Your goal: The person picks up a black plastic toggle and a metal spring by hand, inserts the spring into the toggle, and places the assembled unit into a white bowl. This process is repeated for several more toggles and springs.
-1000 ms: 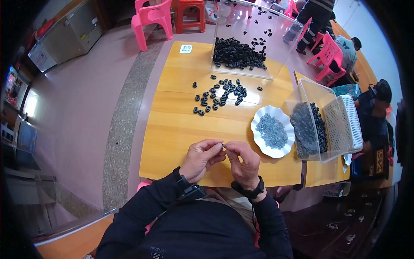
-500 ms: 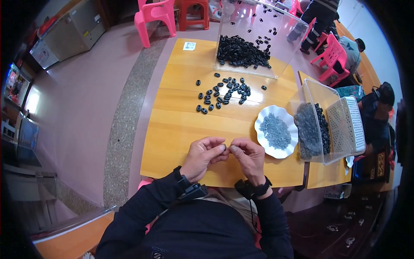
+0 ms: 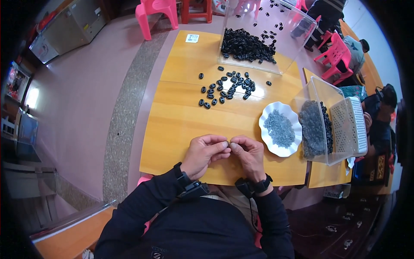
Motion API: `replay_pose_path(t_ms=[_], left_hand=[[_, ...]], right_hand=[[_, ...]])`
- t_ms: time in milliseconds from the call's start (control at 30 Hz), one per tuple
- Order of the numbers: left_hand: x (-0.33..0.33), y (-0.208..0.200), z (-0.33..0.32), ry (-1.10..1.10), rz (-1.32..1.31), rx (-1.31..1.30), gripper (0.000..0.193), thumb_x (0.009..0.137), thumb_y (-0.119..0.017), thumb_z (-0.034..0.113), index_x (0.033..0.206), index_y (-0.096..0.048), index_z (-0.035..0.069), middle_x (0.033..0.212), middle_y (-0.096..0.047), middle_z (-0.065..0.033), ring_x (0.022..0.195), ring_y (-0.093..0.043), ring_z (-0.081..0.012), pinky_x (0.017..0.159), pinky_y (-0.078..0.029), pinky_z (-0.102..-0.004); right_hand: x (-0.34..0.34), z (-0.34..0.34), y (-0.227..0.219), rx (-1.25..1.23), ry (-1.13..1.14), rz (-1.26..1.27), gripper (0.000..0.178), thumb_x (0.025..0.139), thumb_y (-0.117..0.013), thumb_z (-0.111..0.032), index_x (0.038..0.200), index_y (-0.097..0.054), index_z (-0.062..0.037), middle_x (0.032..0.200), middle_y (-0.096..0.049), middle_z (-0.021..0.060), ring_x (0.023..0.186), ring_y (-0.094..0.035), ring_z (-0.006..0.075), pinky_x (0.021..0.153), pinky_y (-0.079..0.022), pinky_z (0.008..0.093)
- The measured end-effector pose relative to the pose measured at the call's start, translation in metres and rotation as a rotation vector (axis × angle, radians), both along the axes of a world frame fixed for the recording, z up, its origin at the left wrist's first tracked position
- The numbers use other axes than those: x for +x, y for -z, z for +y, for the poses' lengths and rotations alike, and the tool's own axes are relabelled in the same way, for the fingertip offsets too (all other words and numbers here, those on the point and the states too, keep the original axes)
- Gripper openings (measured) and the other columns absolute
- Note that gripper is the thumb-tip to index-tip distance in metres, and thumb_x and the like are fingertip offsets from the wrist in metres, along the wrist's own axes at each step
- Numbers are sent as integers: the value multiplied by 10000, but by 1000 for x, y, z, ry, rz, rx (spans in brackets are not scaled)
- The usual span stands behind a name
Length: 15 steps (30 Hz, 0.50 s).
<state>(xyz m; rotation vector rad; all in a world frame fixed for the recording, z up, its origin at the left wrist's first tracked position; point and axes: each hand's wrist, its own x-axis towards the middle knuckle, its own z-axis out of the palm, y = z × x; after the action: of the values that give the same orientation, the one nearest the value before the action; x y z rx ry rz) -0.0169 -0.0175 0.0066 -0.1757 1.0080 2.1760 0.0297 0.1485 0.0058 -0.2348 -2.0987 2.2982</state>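
My left hand (image 3: 202, 154) and my right hand (image 3: 249, 158) meet over the near part of the wooden table (image 3: 172, 129). Both are closed in a pinch, thumbs and fingertips almost touching. Whatever lies between the fingertips is tiny and mostly covered; I cannot make it out. Beyond them, small black oval pieces with two holes (image 3: 233, 90) lie scattered. Right of my right hand stands a white scalloped dish (image 3: 264, 129) heaped with small clear-grey pieces (image 3: 280, 128).
A clear box (image 3: 293, 47) with many black pieces stands at the far edge. On the right are another clear bin (image 3: 334, 157) and a white perforated basket (image 3: 360, 125). Pink chairs (image 3: 157, 15) stand on the floor beyond. Other people sit and stand at the right.
The view has shifted slightly, so the table's contents appear a little higher and further right. My hands keep their pinch, with the fingertips moved slightly closer together.
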Motion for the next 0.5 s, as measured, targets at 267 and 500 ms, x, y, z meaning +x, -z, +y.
replay_pose_path(t_ms=[267,500], left_hand=[[0,1,0,3,-17,4,207,884,-588,22,1076,-570,-51,996,-641,-132,883,-658,-177,794,-559,-268],[0,1,0,18,-31,-4,215,882,-590,24,1078,-565,-61,1004,-641,-146,900,-657,-184,787,-556,-263]], right_hand=[[-1,0,6,-18,31,43,102,884,-608,-51,940,-650,23,836,-655,16,747,-577,63,671,-472,199],[1,3,11,-101,60,-20,118,897,-594,-66,968,-633,21,866,-668,48,753,-617,94,696,-506,221]])
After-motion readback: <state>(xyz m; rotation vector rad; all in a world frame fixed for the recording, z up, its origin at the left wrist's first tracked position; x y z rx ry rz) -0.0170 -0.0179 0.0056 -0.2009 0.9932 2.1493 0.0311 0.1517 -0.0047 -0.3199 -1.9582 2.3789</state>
